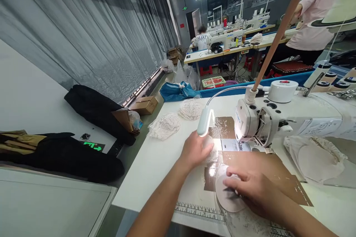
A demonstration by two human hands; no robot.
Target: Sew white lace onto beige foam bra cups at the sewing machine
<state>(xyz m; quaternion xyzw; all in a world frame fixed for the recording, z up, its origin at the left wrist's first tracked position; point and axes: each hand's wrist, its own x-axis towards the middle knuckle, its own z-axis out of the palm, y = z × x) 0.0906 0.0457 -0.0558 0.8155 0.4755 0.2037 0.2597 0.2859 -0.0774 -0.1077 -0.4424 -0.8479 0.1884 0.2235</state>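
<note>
A white sewing machine [250, 118] stands at the right of the table, its needle area lit. Left of the needle plate [232, 145], my left hand [196, 150] is closed on a piece of white lace fabric [211, 154], beneath a lamp head [204, 121]. Nearer the front edge, my right hand [247, 189] holds a pale round cup piece [226, 194] between thumb and fingers. Sheer lace [244, 222] trails from this cup over the printed ruler [194, 211]. Part of the fabric under both hands is hidden.
Two lace bundles [167, 126] [190, 109] lie at the table's back left. More cup pieces [317, 159] rest right of the machine. Thread cones [330, 77] stand at the back right. A blue bag [179, 90] is beyond the table. Another person [317, 26] is at the far right.
</note>
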